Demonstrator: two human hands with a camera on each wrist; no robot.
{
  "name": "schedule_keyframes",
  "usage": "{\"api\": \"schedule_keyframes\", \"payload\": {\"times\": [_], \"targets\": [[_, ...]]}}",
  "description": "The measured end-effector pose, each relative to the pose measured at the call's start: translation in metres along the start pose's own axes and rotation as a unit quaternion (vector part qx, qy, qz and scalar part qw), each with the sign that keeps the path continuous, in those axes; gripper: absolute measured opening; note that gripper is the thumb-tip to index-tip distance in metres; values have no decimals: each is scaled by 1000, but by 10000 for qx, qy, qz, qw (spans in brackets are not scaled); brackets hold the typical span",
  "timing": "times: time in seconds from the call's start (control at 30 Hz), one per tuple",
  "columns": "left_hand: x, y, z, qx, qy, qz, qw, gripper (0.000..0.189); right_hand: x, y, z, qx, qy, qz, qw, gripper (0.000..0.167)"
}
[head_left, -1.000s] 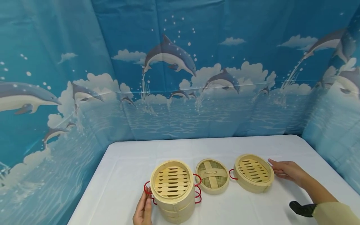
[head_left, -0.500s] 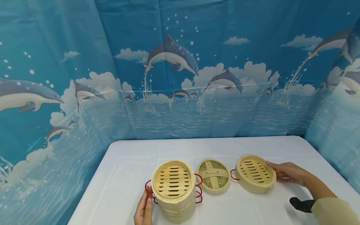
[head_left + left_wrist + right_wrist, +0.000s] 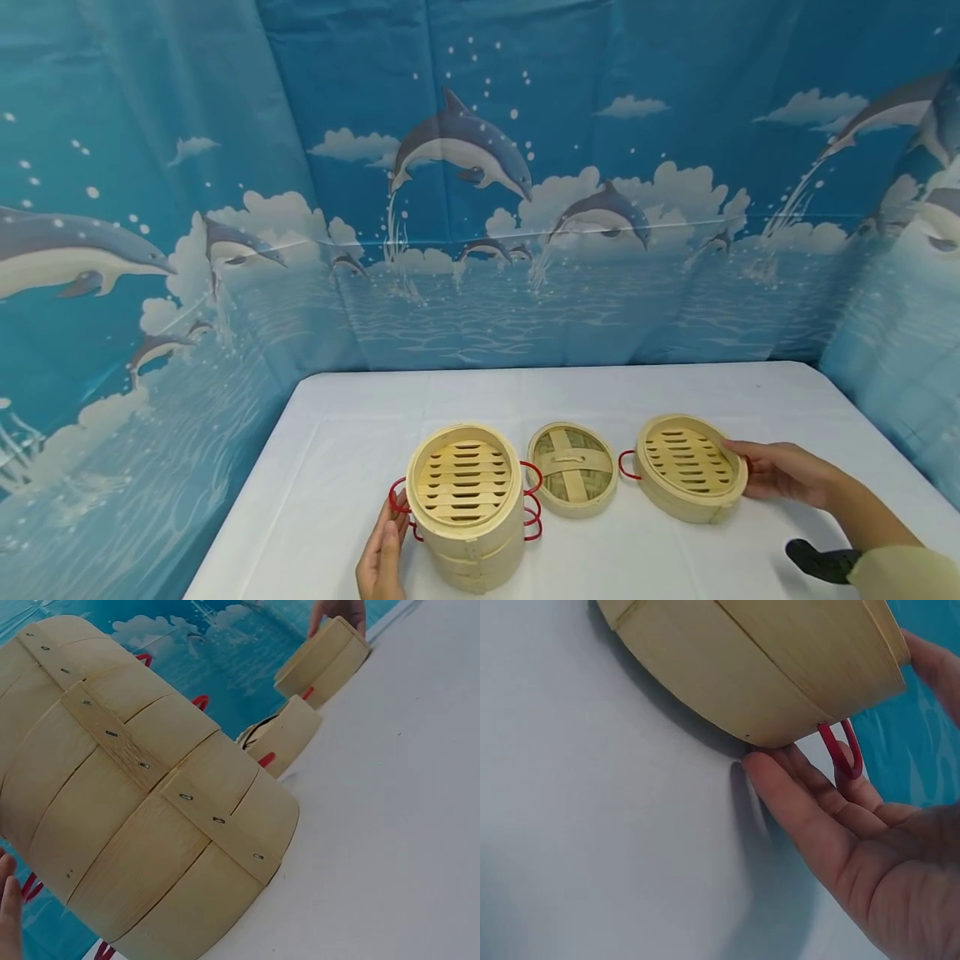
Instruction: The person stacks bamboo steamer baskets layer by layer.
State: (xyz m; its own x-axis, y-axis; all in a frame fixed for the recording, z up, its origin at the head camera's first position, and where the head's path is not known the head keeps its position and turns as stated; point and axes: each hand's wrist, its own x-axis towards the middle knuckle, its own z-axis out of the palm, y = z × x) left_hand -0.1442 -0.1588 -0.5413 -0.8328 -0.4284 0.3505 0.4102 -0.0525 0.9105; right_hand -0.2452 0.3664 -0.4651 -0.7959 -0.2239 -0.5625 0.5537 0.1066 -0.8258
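A stack of bamboo steamer baskets (image 3: pixel 467 550) with red handles stands at the front middle of the table, its slatted top tier uncovered. My left hand (image 3: pixel 381 554) rests beside its left side, fingers loosely straight near a red handle; only fingertips (image 3: pixel 9 892) show in the left wrist view. At the right, my right hand (image 3: pixel 795 475) holds a single bamboo steamer basket (image 3: pixel 686 492). The thumb lies over its rim and the fingers reach its lower edge, around the red handle (image 3: pixel 838 750). This basket looks slightly raised on the hand's side in the right wrist view.
A round woven bamboo lid (image 3: pixel 570 496) with a strap handle sits between the stack and the single basket. White cloth covers the table (image 3: pixel 330 467). A blue dolphin-print curtain (image 3: pixel 450 317) hangs behind and at both sides.
My right hand has come in to the single basket and taken hold of its rim. That basket has shifted slightly right and nearer. The left hand and the stack stay nearly still.
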Motion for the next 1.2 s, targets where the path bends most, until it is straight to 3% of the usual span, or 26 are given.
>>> {"api": "schedule_keyframes", "payload": {"times": [0.13, 0.3, 0.4, 0.53, 0.7, 0.87, 1.0, 1.2], "targets": [[2, -10, -3, -315, 159, -478, 9982, 39, -6, 6, 0, 260, -172, 127, 9994, 29], [3, -30, -15, -143, 122, -1048, 9943, 41, -17, 15, 4, 319, 27, 268, 9991, 36], [5, -37, -18, -124, 87, -1116, 9936, 42, -24, 18, 6, 532, 220, 285, 9979, 37], [11, -41, -18, -213, -16, -1088, 9938, 41, -36, 15, 5, 972, 248, 229, 9947, 23], [19, -26, -13, -370, -234, -887, 9951, 37, -51, -15, 15, 1131, 174, -152, 9933, 14], [22, -9, -8, -526, -163, -1033, 9931, 39, -65, -58, 54, 1065, -10, -734, 9916, 17], [24, -9, -5, -404, -116, -1084, 9932, 40, -71, -84, 96, 989, -97, -1087, 9891, 19], [25, -7, 0, -657, -152, -777, 9947, 39, -68, -105, 161, 306, -22, -1226, 9920, 50]]}}
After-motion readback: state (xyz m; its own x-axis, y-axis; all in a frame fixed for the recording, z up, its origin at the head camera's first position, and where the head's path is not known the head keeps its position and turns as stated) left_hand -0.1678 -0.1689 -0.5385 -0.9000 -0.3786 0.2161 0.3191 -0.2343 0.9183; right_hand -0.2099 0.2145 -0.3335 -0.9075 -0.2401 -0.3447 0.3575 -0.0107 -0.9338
